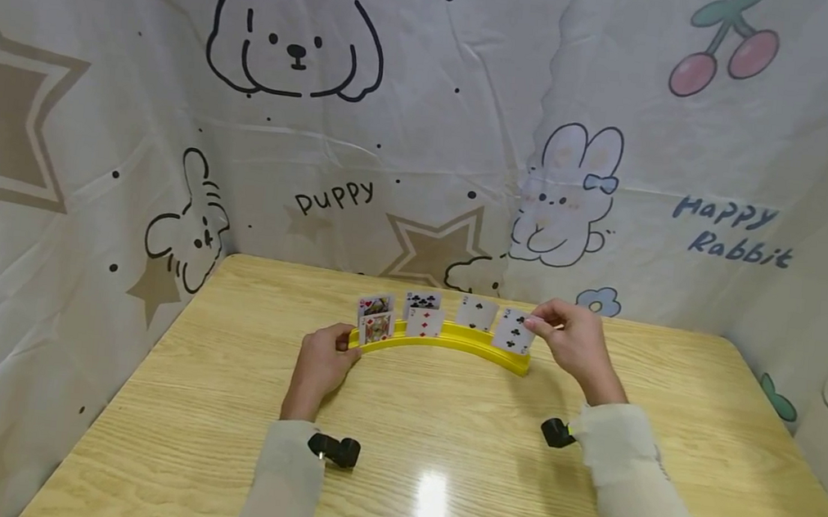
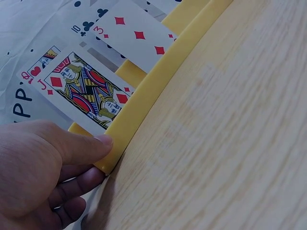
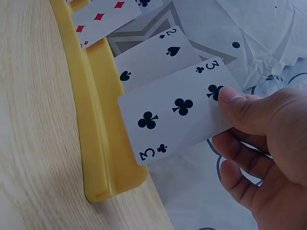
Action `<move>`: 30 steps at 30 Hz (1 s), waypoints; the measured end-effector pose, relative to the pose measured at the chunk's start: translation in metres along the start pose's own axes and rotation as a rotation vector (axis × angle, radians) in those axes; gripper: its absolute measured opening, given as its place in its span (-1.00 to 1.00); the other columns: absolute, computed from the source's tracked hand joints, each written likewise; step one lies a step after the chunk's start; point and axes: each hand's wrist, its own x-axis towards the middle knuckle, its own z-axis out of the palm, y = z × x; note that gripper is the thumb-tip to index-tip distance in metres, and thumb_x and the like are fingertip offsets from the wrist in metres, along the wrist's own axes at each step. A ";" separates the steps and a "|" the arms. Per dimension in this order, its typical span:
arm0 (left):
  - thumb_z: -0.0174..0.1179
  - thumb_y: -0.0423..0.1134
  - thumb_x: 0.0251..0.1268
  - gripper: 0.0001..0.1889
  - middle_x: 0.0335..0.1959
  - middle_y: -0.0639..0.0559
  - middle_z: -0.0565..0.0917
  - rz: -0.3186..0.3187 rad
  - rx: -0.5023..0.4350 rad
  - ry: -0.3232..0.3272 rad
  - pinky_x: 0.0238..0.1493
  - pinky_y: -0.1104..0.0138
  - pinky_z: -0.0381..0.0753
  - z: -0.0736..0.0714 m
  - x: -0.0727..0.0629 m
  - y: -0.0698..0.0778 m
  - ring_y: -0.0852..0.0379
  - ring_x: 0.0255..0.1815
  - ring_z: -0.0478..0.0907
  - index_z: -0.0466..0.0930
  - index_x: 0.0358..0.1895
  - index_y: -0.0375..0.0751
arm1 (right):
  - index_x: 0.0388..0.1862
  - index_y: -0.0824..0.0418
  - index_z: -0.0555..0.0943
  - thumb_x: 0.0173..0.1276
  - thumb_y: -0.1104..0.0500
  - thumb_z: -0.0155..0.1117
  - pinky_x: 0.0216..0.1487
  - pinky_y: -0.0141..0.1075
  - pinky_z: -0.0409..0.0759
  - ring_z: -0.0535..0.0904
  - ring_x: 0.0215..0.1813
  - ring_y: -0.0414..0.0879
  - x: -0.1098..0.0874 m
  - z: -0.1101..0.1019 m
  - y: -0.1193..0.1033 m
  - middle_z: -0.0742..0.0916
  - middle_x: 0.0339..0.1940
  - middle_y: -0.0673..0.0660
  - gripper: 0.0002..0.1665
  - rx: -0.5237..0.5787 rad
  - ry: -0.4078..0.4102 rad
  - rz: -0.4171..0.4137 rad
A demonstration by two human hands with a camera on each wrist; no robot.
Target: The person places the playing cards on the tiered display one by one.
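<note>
A curved yellow card holder stands on the table with playing cards upright in its two rows. My left hand grips its left end, thumb on the front wall beside the jack of diamonds. Behind the jack is a queen of hearts. The three of diamonds stands in front of the ten of clubs. Toward the right is a two of spades in the back row. My right hand pinches the three of clubs by its upper edge, over the holder's right end.
The wooden table extends around the holder. A printed cloth with cartoon animals hangs behind and at the sides. Black wrist cameras sit on the left sleeve and the right sleeve.
</note>
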 end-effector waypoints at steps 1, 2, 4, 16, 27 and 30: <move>0.40 -0.35 0.24 -0.61 -0.09 -0.17 0.71 0.003 0.000 0.002 -0.03 0.12 0.63 0.000 0.000 0.000 -0.02 -0.08 0.63 0.64 0.14 -0.33 | -0.26 0.25 0.68 0.41 0.15 0.36 -0.27 -0.15 0.51 0.57 -0.19 0.07 0.000 0.001 0.000 0.73 -0.28 0.15 -0.84 0.002 -0.001 0.003; 0.40 -0.35 0.24 -0.61 -0.09 -0.17 0.71 0.005 0.001 0.003 -0.03 0.12 0.63 0.000 0.000 0.000 -0.02 -0.08 0.63 0.65 0.14 -0.33 | -0.26 0.25 0.68 0.41 0.16 0.36 -0.27 -0.15 0.51 0.56 -0.20 0.07 0.000 0.003 0.000 0.73 -0.28 0.15 -0.85 0.004 -0.001 0.004; 0.40 -0.36 0.24 -0.61 -0.11 -0.17 0.71 0.011 -0.001 0.004 -0.05 0.12 0.63 0.000 -0.001 0.000 -0.02 -0.09 0.64 0.65 0.13 -0.34 | -0.27 0.25 0.68 0.41 0.17 0.36 -0.28 -0.15 0.51 0.56 -0.20 0.06 0.001 0.005 0.000 0.73 -0.29 0.14 -0.86 0.010 0.001 0.002; 0.41 -0.37 0.22 -0.63 -0.15 -0.15 0.71 0.010 0.008 0.021 -0.09 0.14 0.64 0.001 0.000 -0.001 0.00 -0.13 0.64 0.67 0.11 -0.33 | -0.30 0.24 0.69 0.39 0.18 0.38 -0.25 -0.13 0.55 0.58 -0.23 0.05 0.005 0.019 -0.006 0.73 -0.32 0.14 -0.87 0.047 0.009 -0.017; 0.41 -0.38 0.22 -0.64 -0.17 -0.15 0.71 0.011 -0.001 0.018 -0.10 0.16 0.65 0.001 -0.001 0.000 0.02 -0.15 0.64 0.67 0.10 -0.34 | -0.26 0.24 0.69 0.41 0.15 0.35 -0.22 -0.15 0.54 0.57 -0.17 0.08 0.009 0.035 -0.011 0.73 -0.26 0.15 -0.84 0.080 -0.021 0.030; 0.41 -0.39 0.21 -0.64 -0.17 -0.15 0.72 0.022 0.000 0.023 -0.11 0.16 0.65 0.001 -0.001 0.000 0.03 -0.15 0.64 0.67 0.09 -0.35 | -0.27 0.23 0.69 0.41 0.15 0.35 -0.21 -0.15 0.54 0.57 -0.17 0.09 0.010 0.038 -0.014 0.73 -0.25 0.16 -0.85 0.081 -0.023 0.033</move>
